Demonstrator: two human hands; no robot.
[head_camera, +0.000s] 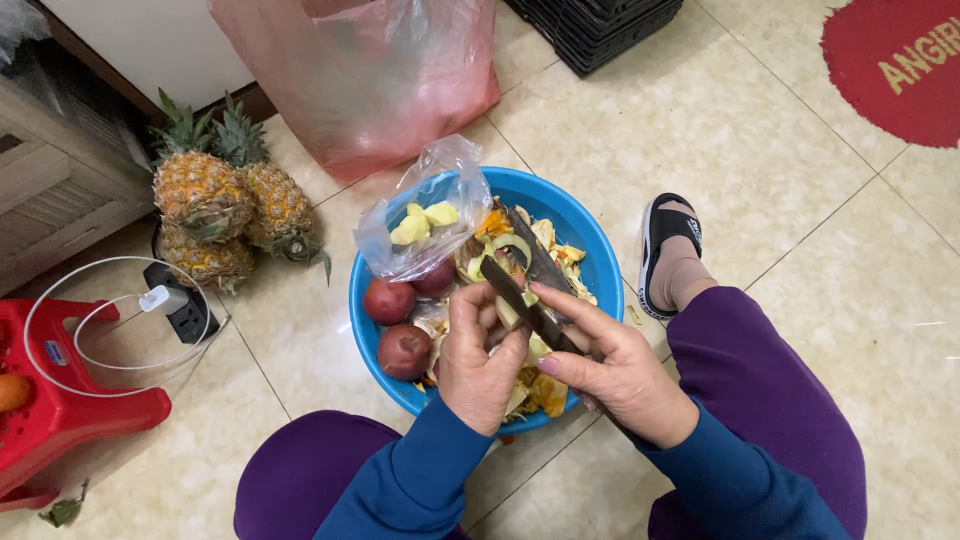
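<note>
Blue basin (590, 225) on the tiled floor, beneath both grips, holding peelings and red apples (397, 325). Clear bag of cut fruit pieces (420, 225) on its rim, beyond the left grip. Right hand (615, 365) closed on a dark knife (530, 290). Left hand (480, 365) closed around a pale fruit piece (508, 313), blade touching it.

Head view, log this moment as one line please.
left hand: holds pale fruit piece | right hand: grips dark-bladed knife, cutting | under: round blue plastic basin with peels | beside: three pineapples
</note>
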